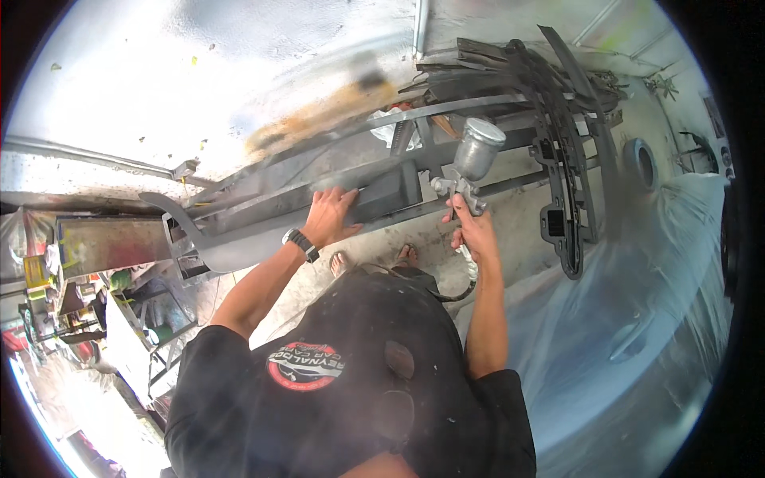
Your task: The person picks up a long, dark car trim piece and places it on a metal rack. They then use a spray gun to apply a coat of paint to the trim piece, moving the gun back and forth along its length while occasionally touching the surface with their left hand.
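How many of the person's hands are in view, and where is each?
2: the left hand lies on the long grey part; the right hand holds the spray gun.

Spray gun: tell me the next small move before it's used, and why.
Probably lift the left hand clear of the long dark grey part first: the hand appears to rest spread on its surface, while the right hand holds the spray gun near that part's end, so spraying now could catch the hand.
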A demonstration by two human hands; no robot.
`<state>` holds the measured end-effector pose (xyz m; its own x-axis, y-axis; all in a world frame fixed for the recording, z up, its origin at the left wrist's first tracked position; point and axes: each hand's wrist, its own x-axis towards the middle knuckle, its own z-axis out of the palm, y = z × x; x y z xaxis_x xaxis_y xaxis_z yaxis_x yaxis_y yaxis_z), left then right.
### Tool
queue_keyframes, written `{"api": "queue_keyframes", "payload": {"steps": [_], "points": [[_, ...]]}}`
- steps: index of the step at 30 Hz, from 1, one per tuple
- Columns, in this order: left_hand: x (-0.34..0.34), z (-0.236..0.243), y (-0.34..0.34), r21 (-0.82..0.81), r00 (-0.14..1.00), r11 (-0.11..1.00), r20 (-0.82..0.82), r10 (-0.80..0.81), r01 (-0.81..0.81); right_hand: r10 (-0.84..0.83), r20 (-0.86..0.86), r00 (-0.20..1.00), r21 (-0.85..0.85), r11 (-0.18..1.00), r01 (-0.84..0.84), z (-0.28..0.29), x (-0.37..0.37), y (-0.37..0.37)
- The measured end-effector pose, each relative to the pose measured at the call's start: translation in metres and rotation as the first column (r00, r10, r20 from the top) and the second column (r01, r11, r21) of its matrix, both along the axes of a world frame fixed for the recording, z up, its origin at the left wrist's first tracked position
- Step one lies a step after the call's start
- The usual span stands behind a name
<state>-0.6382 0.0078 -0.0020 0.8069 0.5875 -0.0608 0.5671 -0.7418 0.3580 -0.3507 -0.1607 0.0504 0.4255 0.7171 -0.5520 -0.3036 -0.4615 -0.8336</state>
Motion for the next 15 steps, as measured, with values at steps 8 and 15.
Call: {"api": "queue_keyframes", "payload": {"steps": [8, 15], "points": [[0.003, -0.006, -0.006, 0.058, 0.997, 0.998, 0.071, 0.035, -0.039, -0.049, 0.013, 0.999, -0.004, 0.999, 0.049, 0.003, -0.003, -0.025], [0.003, -0.002, -0.004, 0.016, 0.999, 1.000, 0.026, -0.025, 0.024, -0.091, 0.069, 0.993, 0.009, 0.996, 0.091, 0.003, -0.010, -0.040]]}}
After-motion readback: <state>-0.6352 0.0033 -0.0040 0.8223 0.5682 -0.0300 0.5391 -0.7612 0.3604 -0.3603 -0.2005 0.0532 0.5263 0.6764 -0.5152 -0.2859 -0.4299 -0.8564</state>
